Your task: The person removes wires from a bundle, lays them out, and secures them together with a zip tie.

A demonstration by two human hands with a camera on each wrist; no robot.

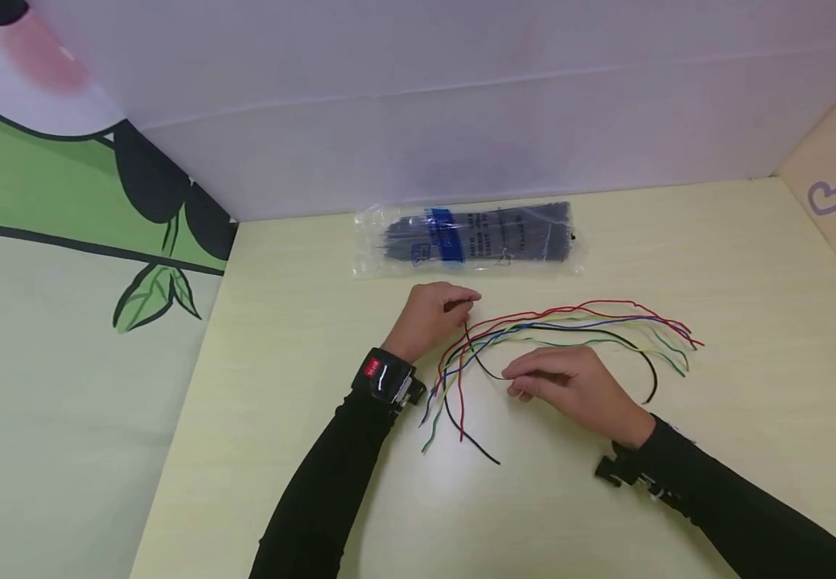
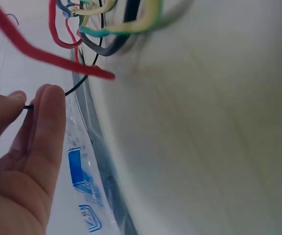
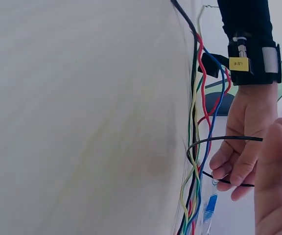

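Observation:
A bundle of several loose coloured wires point(image 1: 609, 302), red, blue, green, yellow and black, lies across the table in an arc. Round its left part loops a thin black cable tie point(image 3: 224, 138). At the far side of the bundle, my left hand point(image 1: 428, 318) pinches one end of the tie between thumb and fingers. My right hand point(image 1: 580, 382), on the near side inside the arc, pinches the other end. The loop stands wide around the wires in the right wrist view.
A clear plastic bag point(image 1: 512, 233) full of dark cable ties, with a blue label, lies at the back of the table point(image 1: 280, 338). Behind it rises a pale wall point(image 1: 461, 145). Loose wire ends splay toward the front, including a black one point(image 1: 483, 453).

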